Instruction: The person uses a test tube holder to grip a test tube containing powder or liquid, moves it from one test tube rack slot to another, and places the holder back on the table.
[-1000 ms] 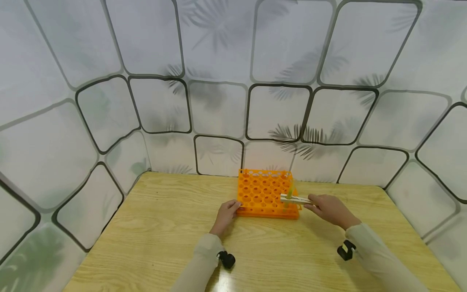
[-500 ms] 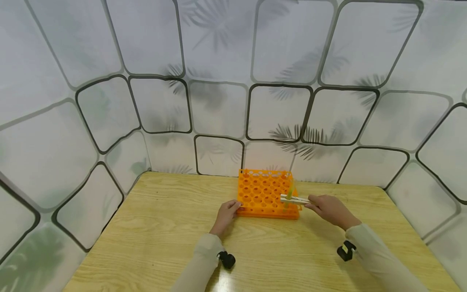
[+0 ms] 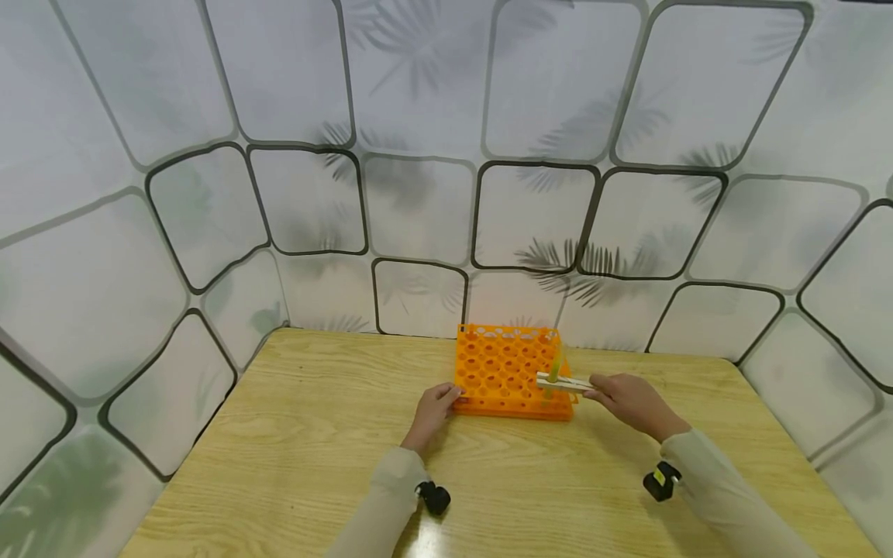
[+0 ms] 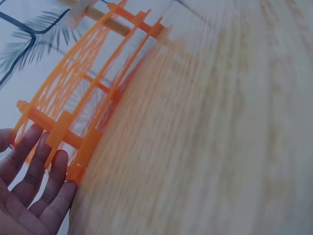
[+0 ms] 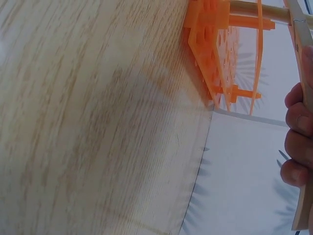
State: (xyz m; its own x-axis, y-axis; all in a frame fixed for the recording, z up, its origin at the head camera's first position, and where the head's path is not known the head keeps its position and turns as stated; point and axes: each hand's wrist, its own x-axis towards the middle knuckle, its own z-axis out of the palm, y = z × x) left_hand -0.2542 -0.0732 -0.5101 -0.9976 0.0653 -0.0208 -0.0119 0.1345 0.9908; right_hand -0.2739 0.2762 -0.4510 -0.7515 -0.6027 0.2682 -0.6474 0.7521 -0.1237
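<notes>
An orange test tube rack (image 3: 494, 370) stands near the back of the table. My left hand (image 3: 432, 407) holds its left front corner; in the left wrist view the fingers (image 4: 34, 178) lie against the rack's side. My right hand (image 3: 635, 399) grips a wooden test tube clamp (image 3: 568, 382) by its handle end. The clamp's jaws are round a test tube (image 3: 556, 366) of yellow liquid at the rack's right side. In the right wrist view the tube (image 5: 249, 9) passes through the rack's upper plate, and the fingers (image 5: 297, 129) curl round the clamp.
The wood-grain table (image 3: 314, 457) extends in front and to both sides. A pale curtain (image 3: 418, 209) with dark outlines and palm leaves hangs behind its back edge. Each wrist bears a small black camera, such as the left one (image 3: 436, 497).
</notes>
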